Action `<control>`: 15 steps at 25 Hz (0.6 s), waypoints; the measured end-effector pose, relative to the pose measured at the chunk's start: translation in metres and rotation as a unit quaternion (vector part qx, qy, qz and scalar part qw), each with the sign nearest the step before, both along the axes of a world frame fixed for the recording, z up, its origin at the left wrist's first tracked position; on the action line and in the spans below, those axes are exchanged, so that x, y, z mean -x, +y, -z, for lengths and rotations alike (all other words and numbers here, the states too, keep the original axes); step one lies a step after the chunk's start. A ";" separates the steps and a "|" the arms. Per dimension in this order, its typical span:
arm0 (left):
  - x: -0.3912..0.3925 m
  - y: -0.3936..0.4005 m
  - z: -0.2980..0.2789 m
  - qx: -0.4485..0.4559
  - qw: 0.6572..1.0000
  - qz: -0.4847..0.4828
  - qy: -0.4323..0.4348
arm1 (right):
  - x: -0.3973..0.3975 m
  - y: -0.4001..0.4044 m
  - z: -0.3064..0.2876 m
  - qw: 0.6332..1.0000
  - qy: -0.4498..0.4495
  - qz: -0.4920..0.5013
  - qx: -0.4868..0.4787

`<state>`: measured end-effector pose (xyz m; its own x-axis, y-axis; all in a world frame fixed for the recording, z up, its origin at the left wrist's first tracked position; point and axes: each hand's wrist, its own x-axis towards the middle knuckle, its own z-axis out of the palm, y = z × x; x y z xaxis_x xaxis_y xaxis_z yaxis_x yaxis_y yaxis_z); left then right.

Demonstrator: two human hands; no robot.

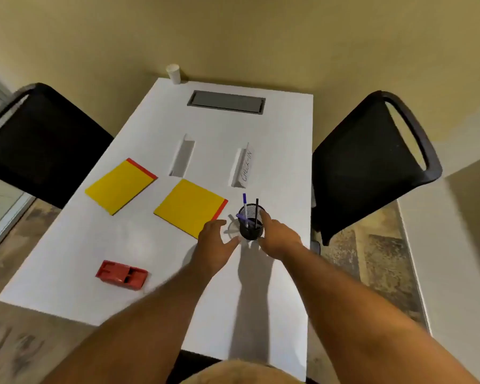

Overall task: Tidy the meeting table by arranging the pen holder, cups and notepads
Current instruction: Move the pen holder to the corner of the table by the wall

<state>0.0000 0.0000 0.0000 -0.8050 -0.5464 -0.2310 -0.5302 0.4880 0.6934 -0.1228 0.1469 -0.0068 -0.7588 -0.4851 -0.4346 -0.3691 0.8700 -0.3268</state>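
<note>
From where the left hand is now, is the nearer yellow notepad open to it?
Probably yes. The left hand lies right beside the nearer yellow notepad, nothing rests on the pad, and the pen holder stands off to its right.

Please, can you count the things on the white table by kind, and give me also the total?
Notepads: 2
Folded paper signs: 2
Pen holder: 1
Paper cup: 1
Red tray: 1
Total: 7
</note>
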 end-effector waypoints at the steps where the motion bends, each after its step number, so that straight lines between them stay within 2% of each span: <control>1: 0.008 0.012 -0.001 -0.019 1.000 -0.018 0.003 | 0.014 0.003 0.004 0.999 -0.024 -0.025 0.026; 5: 0.022 0.048 -0.010 -0.081 0.991 -0.104 -0.004 | 0.047 0.010 0.013 0.991 -0.089 -0.098 0.033; 8: 0.026 0.057 -0.018 -0.089 0.987 -0.131 -0.013 | 0.057 0.016 0.014 0.988 -0.054 -0.138 0.033; 12: 0.035 0.062 -0.016 -0.096 0.976 -0.194 -0.018 | 0.067 0.024 0.011 0.985 0.002 -0.147 0.091; 15: 0.043 0.066 -0.018 -0.109 0.976 -0.190 0.009 | 0.066 0.031 0.000 0.977 0.022 -0.162 0.135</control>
<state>-0.0429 0.0657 0.0182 -0.5586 -0.7456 -0.3634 -0.6310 0.0977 0.7696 -0.1886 0.1776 -0.0067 -0.5620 -0.7951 -0.2280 -0.6290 0.5899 -0.5064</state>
